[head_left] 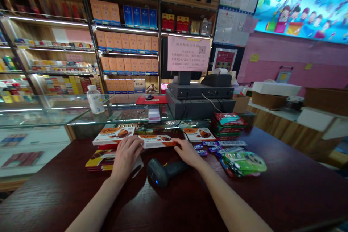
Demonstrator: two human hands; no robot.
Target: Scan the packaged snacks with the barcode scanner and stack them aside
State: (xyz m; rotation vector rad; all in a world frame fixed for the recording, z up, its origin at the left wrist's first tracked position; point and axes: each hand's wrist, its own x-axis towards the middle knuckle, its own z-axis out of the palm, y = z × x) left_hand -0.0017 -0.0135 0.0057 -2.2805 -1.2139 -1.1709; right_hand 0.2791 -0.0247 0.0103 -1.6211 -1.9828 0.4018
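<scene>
Dark-grey plastic handheld scanner [160,174] is lying nearest me on the glossy red-brown table [174,210]. Just beyond, a flat white-and-orange carton [156,142] is resting between my hands, long axis running left to right. My left hand [126,154], fingers lying close together, is touching its left end; my right hand [187,152], fingers curling, its right. Neither is sitting nearer. Actual pinching: cannot tell. Farther off, a dark-grey cash register [199,108] is standing.

Both my arms reach forward, bare, slanting inward: left arm [95,199] ending in my left hand [126,152], back up, fingers curving inward, and over on the right arm [223,192], my right hand [187,152], fingers pointing inward, thumb beneath, hands apart.
</scene>
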